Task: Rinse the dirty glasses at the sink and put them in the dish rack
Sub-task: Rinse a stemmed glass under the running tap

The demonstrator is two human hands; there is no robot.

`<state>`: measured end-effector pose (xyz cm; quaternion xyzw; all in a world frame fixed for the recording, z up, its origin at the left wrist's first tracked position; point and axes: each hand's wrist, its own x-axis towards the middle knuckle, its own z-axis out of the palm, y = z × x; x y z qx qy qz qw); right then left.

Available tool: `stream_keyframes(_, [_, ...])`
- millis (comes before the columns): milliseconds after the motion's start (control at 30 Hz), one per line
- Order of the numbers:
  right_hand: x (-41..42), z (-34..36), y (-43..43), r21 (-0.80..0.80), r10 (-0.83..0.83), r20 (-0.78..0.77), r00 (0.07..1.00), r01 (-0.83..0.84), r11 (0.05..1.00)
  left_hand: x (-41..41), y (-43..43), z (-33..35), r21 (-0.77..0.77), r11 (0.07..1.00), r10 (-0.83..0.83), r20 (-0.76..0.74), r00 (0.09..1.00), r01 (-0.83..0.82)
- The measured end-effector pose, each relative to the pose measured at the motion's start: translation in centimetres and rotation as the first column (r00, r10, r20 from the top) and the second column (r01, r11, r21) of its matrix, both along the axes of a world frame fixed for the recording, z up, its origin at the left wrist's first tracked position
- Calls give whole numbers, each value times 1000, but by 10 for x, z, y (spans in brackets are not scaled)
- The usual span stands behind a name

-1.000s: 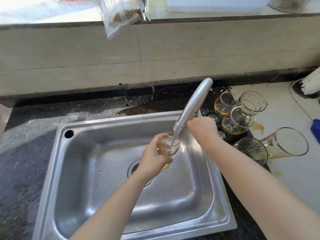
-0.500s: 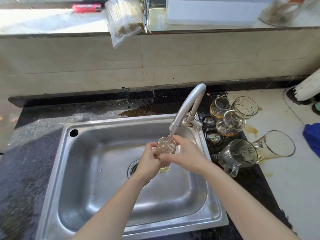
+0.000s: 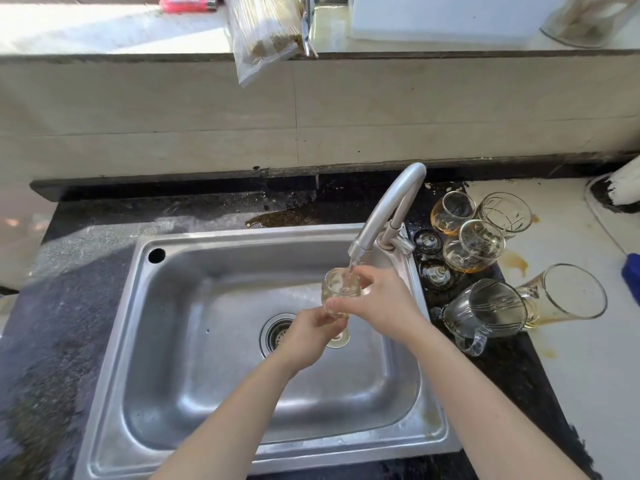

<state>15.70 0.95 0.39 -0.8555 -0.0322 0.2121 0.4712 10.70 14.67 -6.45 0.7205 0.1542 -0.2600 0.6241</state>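
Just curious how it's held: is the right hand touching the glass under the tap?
Touching: the head view shows the right hand gripping the glass by its bowl.

Matte silver-grey on sink [image 3: 242,233] and faucet [image 3: 382,213], speckled black on countertop [image 3: 69,323], amber tint in held glass [image 3: 341,292] and glasses nearby [image 3: 472,247], cut-line pattern on tumbler [image 3: 504,211], brown stains on white surface [image 3: 581,393], red lighter [image 3: 188,4], beige wall tiles [image 3: 156,109].
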Motion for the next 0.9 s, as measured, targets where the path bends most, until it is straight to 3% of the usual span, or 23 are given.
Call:
stream_keyframes(100, [-1,-2,3,-89,67,-8,998,-67,994,-3,2,0,25,1000,-17,-15,1000,18])
stream_keyframes(300, [5,-10,3,41,-12,-71,997,15,999,-3,9,6,26,999,-43,-25,999,44])
stream_keyframes(433, [13,-15,1,152,-135,-238,962,175,973,-4,15,18,-23,1000,-3,-20,1000,3])
stream_keyframes(533, [13,-26,2,192,-214,-345,914,292,937,2,19,36,72,997,-32,10,999,32])
stream_keyframes(633, [11,-32,12,264,-249,-424,871,381,886,10,20,52,275,955,-135,60,989,114])
stream_keyframes(733, [12,-34,23,366,-270,-443,855,448,816,17,18,64,376,919,-162,77,984,122])
stream_keyframes(800, [16,-31,27,415,-289,-447,847,482,771,20,17,71,267,961,-86,37,996,74])
stream_keyframes(900, [23,-23,29,567,-262,-512,818,551,613,25,23,80,-78,995,53,-140,989,-64])
